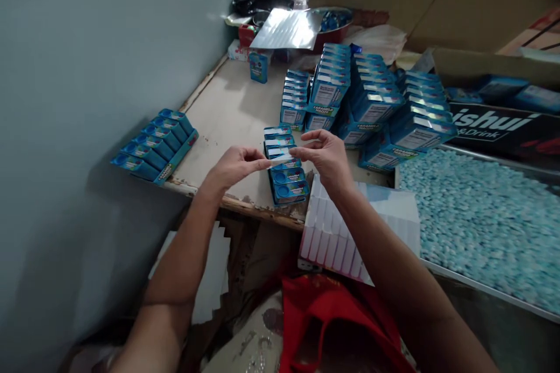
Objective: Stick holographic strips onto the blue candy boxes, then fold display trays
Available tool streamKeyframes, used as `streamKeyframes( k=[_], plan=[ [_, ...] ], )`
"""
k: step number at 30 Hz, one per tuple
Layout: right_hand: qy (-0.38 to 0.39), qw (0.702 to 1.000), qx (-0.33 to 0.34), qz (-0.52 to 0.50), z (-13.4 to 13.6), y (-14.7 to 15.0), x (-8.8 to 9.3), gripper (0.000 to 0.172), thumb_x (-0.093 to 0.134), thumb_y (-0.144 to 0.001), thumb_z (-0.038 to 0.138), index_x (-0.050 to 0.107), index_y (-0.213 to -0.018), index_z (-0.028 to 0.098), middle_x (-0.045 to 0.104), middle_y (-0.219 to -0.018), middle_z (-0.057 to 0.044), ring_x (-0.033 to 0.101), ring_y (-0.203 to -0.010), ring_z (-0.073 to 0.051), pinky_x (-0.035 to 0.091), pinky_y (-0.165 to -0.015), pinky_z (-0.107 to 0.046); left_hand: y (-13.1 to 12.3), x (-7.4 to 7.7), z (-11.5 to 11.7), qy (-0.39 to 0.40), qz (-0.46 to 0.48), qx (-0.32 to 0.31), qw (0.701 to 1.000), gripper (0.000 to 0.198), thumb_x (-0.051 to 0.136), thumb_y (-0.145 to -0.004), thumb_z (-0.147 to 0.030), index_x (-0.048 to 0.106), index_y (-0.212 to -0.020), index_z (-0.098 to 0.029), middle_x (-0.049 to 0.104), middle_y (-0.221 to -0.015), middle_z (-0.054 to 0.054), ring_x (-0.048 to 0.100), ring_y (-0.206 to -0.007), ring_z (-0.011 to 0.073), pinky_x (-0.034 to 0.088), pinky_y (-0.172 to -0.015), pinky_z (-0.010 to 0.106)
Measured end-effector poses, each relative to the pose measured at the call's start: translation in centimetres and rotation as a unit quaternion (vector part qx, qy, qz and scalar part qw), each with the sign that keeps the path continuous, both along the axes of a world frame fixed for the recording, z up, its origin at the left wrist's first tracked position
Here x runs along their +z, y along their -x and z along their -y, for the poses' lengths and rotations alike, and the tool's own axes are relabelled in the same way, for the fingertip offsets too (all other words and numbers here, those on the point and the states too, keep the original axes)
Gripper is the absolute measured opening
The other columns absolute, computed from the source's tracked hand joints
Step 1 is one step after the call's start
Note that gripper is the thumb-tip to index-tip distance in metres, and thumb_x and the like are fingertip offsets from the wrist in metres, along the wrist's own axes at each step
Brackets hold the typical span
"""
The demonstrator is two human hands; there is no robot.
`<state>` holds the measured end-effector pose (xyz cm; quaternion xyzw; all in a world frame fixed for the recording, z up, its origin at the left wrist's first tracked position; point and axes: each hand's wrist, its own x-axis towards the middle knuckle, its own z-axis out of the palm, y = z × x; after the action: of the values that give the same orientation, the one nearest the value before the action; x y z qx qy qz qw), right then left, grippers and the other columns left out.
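Observation:
A small whitish strip (280, 159), looking like a label or piece of tape, is stretched between my two hands. My left hand (233, 166) pinches its left end, and my right hand (327, 158) pinches the other end. Directly beneath is a short row of small blue candy boxes (289, 191) in a tray, marked "Caramelo Macizo". The boxes at the far end of that row bear white strips on top; the two nearest show bare round tops. Whether the strip touches a box cannot be made out.
Another tray of blue boxes (155, 144) sits at the table's left edge. Stacked full trays (378, 108) stand right. A white ridged sheet pile (332, 233), a bin of blue-green candies (481, 215), a silvery sheet (286, 29) and a lone blue box (258, 67) lie around.

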<state>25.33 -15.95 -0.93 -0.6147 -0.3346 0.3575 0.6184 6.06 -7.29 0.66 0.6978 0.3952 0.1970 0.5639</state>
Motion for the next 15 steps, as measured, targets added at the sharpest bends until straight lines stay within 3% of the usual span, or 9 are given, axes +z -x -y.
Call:
streamKeyframes(
  k=[3,7,12,15],
  plan=[
    [0.007,1.000,-0.007,0.020,-0.2,0.5,-1.0,0.043,0.087,-0.055,0.039,0.060,-0.084,0.023,0.069,-0.068,-0.001,0.067,-0.068,-0.021,0.050,-0.063,-0.034,-0.1,0.6,-2.2,0.012,-0.044,-0.055,0.997,0.021,0.088,-0.061,-0.035,0.072,-0.060,-0.020,0.061,-0.059,0.001,0.049,-0.059,0.0139,0.034,-0.056,0.025],
    [-0.002,0.999,-0.018,0.032,-0.2,1.2,-2.1,0.036,0.084,-0.061,0.039,0.061,-0.084,0.023,0.069,-0.069,0.000,0.066,-0.066,-0.019,0.048,-0.063,-0.033,-0.4,0.0,-3.8,0.040,-0.064,-0.114,0.991,0.020,0.086,-0.061,-0.033,0.071,-0.056,-0.021,0.063,-0.059,0.004,0.051,-0.057,0.0154,0.033,-0.055,0.026],
    [0.013,0.997,-0.032,0.066,0.2,1.7,-3.0,0.034,0.080,-0.066,0.038,0.060,-0.089,0.023,0.069,-0.071,0.000,0.065,-0.067,-0.018,0.047,-0.062,-0.031,-0.3,-1.1,-4.1,0.104,-0.062,-0.119,0.986,0.019,0.087,-0.058,-0.031,0.070,-0.056,-0.021,0.062,-0.057,0.005,0.052,-0.055,0.0160,0.034,-0.054,0.026],
    [0.023,0.995,-0.034,0.088,0.2,1.8,-3.2,0.033,0.078,-0.068,0.039,0.059,-0.090,0.023,0.069,-0.073,0.000,0.064,-0.067,-0.017,0.047,-0.063,-0.030,-0.2,-1.6,-4.3,0.105,-0.055,-0.109,0.987,0.020,0.088,-0.054,-0.032,0.071,-0.056,-0.022,0.062,-0.055,0.004,0.054,-0.054,0.0165,0.035,-0.052,0.026]
  ],
)
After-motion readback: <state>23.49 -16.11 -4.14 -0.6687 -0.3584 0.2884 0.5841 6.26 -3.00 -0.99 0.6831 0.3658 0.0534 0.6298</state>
